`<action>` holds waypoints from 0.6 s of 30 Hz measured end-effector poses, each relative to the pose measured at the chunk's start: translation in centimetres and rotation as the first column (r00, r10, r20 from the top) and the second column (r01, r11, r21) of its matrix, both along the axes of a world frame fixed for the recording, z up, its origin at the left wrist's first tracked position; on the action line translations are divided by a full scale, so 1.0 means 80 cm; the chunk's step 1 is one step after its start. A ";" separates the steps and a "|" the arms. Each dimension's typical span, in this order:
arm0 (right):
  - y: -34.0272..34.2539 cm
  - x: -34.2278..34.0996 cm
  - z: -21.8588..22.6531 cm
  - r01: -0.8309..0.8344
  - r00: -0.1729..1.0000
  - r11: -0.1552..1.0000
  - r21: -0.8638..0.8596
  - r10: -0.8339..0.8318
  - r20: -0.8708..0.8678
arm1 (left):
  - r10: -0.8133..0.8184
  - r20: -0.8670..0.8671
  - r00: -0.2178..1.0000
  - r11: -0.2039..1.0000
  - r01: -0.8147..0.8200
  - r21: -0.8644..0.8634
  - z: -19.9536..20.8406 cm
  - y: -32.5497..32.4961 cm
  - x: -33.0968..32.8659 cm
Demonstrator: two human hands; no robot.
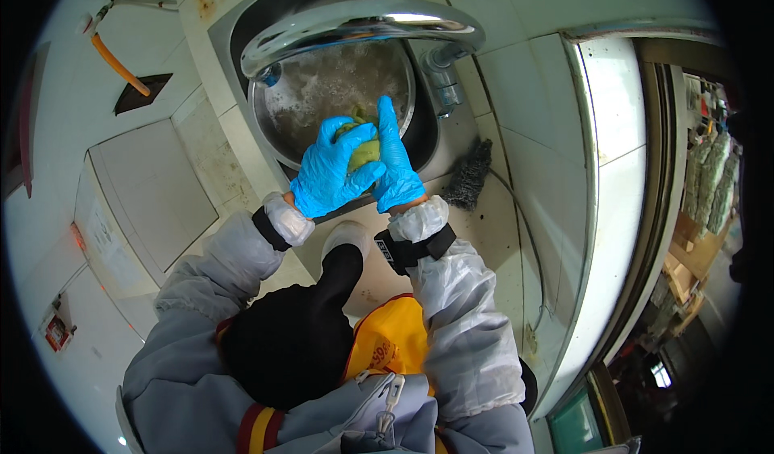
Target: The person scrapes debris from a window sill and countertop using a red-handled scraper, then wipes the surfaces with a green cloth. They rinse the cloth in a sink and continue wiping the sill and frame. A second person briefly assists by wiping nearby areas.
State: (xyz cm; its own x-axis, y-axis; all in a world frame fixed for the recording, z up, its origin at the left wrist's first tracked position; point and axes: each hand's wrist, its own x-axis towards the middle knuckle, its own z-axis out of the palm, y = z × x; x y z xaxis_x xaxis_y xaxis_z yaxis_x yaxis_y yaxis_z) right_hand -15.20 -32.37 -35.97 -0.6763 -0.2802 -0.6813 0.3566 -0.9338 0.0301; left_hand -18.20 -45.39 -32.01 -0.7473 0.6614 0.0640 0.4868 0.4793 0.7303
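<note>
A roundish green vegetable [364, 154] is between my two blue-gloved hands, over the near edge of a round metal basin [262, 127]. My left hand [326, 172] curls over it from the left, fingers on top and thumb across its near side. Along its right side lies my right hand [395, 160], one digit pointing up and away; its other fingers are hidden. The vegetable's exact kind cannot be made out. Murky, bubbly water [322, 87] fills the basin, which stands in a dark sink [246, 31].
A thick chrome faucet [363, 18] arches over the basin, close beyond my hands. Right of the sink lies a dark, shaggy scrubber-like bundle [469, 176]. A tiled wall [548, 147] rises on the right, with a doorway past it. An orange hose [119, 63] hangs at the far left.
</note>
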 end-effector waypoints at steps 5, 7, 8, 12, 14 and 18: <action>-0.014 0.000 -0.002 0.096 0.995 0.934 0.343 -0.104 0.005 | 0.036 0.096 0.995 0.999 -0.033 -0.027 -0.006 -0.004 -0.002; -0.019 0.003 0.000 0.092 0.995 0.911 0.402 -0.104 0.008 | 0.054 0.073 0.996 0.998 -0.051 -0.046 -0.005 -0.004 -0.004; -0.021 0.006 0.001 0.134 0.991 0.882 0.452 -0.127 -0.047 | 0.044 0.060 0.997 0.998 -0.041 -0.049 -0.004 -0.003 -0.005; -0.026 0.010 0.011 0.103 0.994 0.822 0.559 -0.104 -0.030 | 0.081 0.146 0.986 0.996 -0.083 0.010 0.003 0.003 -0.005; -0.027 0.008 0.014 0.128 0.992 0.816 0.564 -0.108 -0.068 | 0.149 0.254 0.956 0.984 -0.168 0.054 0.006 0.005 -0.003; -0.026 0.007 0.007 0.113 0.993 0.729 0.676 -0.066 -0.095 | 0.143 0.635 0.759 0.961 -0.261 0.096 -0.003 -0.003 -0.017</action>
State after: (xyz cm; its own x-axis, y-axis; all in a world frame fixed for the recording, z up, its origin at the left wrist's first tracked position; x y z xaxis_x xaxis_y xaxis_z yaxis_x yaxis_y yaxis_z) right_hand -14.65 -34.45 -35.44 -0.7204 0.3047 -0.6231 0.2496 -0.7243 -0.6428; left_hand -19.54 -45.64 -32.26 -0.7781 0.5134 -0.3618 -0.1907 0.3558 0.9149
